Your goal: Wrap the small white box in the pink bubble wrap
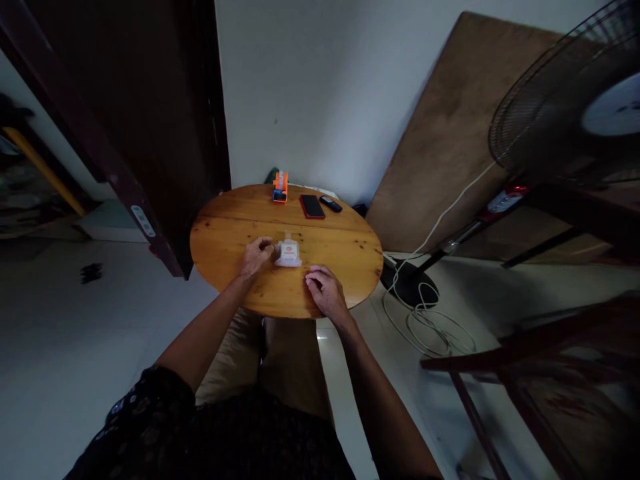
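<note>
A small white packet with red print (289,253) lies on the round wooden table (225,230), a little in front of me. A short translucent strip, like clear tape, shows at its far edge. Beside the packet's left edge is my left hand (257,256), fingers loosely bent and slightly apart; whether the fingertips touch the packet is hard to see. My right hand (326,291) rests over the near right part of the tabletop, apart from the packet. Its fingers curve loosely, with the thumb a little off them, and nothing shows in it.
An orange tape dispenser (281,187), a phone in a red case (313,207) and a small black handset (331,204) lie at the table's far side by the wall. To the right stand a floor fan (565,113), coiled white cable (435,330) and a dark wooden chair (500,363).
</note>
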{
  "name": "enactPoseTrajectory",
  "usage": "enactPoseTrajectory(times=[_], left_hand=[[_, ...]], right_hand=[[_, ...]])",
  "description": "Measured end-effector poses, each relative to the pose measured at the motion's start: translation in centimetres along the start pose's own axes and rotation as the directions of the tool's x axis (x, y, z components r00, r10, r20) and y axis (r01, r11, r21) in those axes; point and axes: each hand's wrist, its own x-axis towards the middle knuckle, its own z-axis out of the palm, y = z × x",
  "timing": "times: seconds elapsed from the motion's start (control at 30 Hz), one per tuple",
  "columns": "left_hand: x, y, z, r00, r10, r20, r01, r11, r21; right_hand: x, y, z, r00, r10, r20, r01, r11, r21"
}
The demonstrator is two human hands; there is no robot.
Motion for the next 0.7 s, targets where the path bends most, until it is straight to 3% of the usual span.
enactPoseTrajectory(times=[0.13, 0.27, 0.5, 0.7], left_hand=[[-0.1, 0.2, 0.0, 1.000, -0.009, 0.016, 0.009, 1.000, -0.024], [0.0, 0.1, 0.3, 0.999, -0.026, 0.031, 0.028, 0.999, -0.045], [-0.4, -0.2, 0.9, 0.996, -0.043, 0.082, 0.047, 0.998, -0.046], [-1.4, 0.5, 1.2, 0.987, 0.091, 0.130, -0.097, 0.995, 0.037]], right_hand=[[-0.2, 0.2, 0.0, 1.000, 0.019, -0.004, -0.019, 1.000, 0.006], [0.4, 0.8, -0.5, 0.996, 0.094, -0.001, -0.093, 0.988, 0.126], [5.6, 0.5, 0.2, 0.960, 0.276, 0.049, -0.280, 0.928, 0.244], [7.8, -0.3, 1.9, 0.942, 0.318, 0.108, -0.336, 0.886, 0.321]])
